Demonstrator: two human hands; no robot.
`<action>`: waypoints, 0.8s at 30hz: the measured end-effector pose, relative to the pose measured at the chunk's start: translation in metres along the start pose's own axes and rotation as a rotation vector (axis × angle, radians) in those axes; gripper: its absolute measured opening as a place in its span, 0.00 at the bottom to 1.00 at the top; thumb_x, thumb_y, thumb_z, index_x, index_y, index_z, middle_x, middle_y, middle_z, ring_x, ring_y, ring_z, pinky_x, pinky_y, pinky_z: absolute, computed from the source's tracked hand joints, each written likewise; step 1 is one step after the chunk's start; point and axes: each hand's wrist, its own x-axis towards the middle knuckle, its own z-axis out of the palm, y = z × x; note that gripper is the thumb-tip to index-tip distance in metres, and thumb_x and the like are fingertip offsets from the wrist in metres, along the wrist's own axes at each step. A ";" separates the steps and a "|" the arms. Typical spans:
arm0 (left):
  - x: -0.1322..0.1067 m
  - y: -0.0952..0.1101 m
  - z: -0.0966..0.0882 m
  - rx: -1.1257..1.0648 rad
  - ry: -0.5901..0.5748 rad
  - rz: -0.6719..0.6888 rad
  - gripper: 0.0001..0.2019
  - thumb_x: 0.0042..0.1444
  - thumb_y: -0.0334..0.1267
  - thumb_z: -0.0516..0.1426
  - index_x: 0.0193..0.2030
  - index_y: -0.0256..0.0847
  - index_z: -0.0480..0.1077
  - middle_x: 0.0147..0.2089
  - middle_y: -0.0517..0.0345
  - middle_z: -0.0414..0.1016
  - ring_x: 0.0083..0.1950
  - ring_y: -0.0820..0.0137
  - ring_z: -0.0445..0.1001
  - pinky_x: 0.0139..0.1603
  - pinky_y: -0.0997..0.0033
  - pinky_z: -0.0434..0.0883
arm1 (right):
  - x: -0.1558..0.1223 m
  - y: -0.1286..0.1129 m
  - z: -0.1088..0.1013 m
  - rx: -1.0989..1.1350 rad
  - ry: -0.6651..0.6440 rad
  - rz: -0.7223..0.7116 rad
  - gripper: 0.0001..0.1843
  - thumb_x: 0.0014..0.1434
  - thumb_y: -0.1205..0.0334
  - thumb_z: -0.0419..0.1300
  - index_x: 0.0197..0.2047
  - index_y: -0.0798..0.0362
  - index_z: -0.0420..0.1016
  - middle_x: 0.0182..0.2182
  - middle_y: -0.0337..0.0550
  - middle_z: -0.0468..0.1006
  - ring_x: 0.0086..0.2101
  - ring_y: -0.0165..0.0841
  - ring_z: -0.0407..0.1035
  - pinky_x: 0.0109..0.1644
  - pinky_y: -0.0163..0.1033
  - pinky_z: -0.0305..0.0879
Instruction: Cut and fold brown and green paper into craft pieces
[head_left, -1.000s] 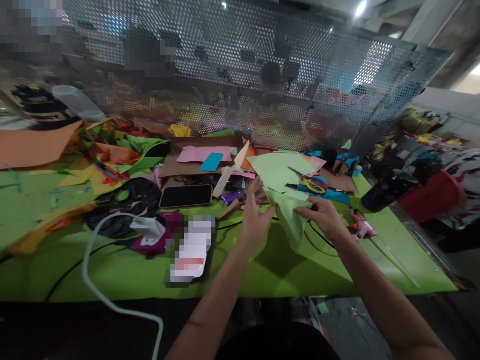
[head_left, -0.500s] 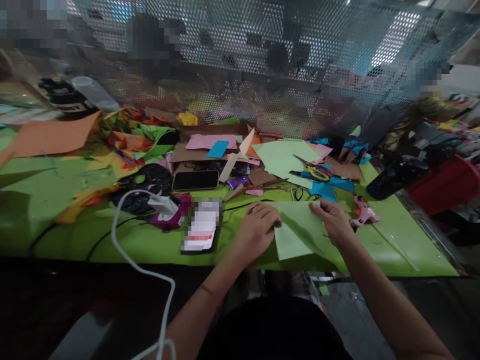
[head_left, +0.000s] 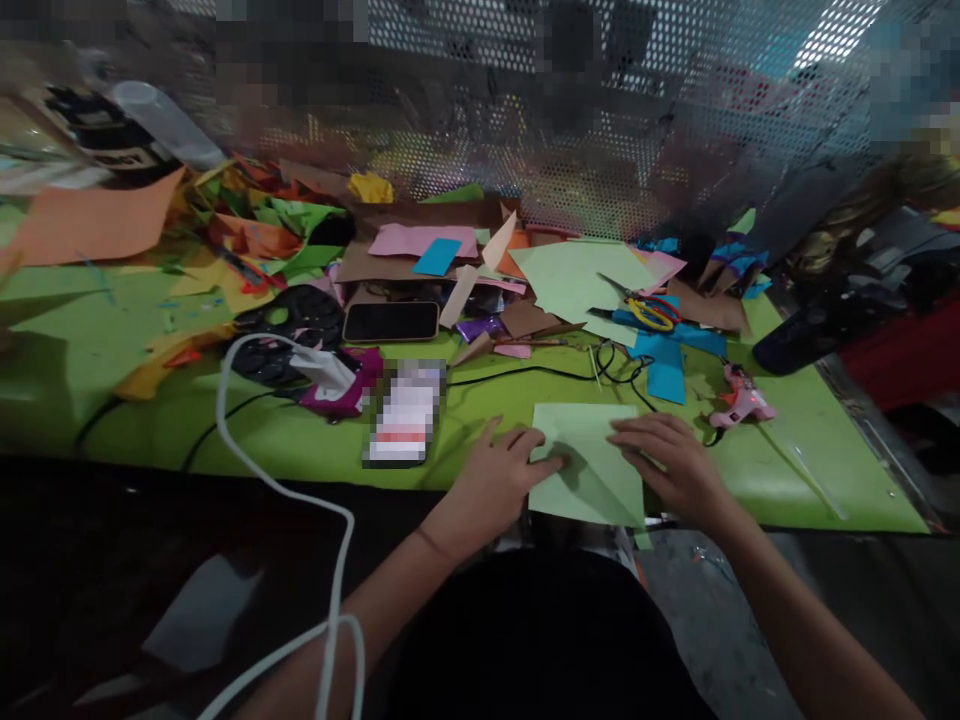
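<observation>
A folded sheet of light green paper (head_left: 589,455) lies flat at the near edge of the green table (head_left: 300,440). My left hand (head_left: 495,480) rests on the sheet's left side, fingers stretched out flat and pressing down. My right hand (head_left: 671,465) lies on its right side, fingers also spread flat over the fold. Neither hand grips anything.
Behind the sheet run a black cable (head_left: 540,375), blue paper pieces (head_left: 664,375), yellow-handled scissors (head_left: 649,312) and a pink glue gun (head_left: 739,400). A dark phone (head_left: 390,322), a blurred-out card (head_left: 405,415), coloured paper scraps and a white cable (head_left: 225,420) lie left. A perforated metal screen (head_left: 525,120) backs the table.
The sheet was held up in both hands, then brought down to the near table edge. Both hands have gone from pinching it to lying flat on it.
</observation>
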 end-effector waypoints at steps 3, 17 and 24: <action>-0.003 0.003 0.001 -0.017 -0.009 -0.027 0.26 0.57 0.25 0.51 0.61 0.53 0.66 0.58 0.51 0.70 0.59 0.59 0.67 0.63 0.44 0.57 | -0.015 -0.004 -0.012 0.098 -0.187 -0.013 0.16 0.65 0.66 0.54 0.54 0.47 0.73 0.53 0.44 0.77 0.53 0.37 0.68 0.58 0.47 0.62; -0.004 0.007 0.008 -0.335 0.097 -0.161 0.10 0.62 0.37 0.56 0.49 0.51 0.74 0.59 0.62 0.74 0.59 0.63 0.69 0.63 0.52 0.56 | -0.021 0.003 0.005 0.097 -0.229 0.062 0.17 0.61 0.59 0.61 0.54 0.40 0.75 0.52 0.46 0.76 0.52 0.41 0.67 0.56 0.50 0.63; 0.009 0.008 0.017 -0.382 0.286 -0.426 0.10 0.65 0.41 0.52 0.39 0.40 0.73 0.37 0.56 0.79 0.41 0.66 0.75 0.47 0.61 0.65 | 0.006 0.007 0.015 0.260 -0.094 0.339 0.19 0.65 0.49 0.53 0.31 0.52 0.76 0.29 0.44 0.79 0.33 0.37 0.72 0.35 0.39 0.66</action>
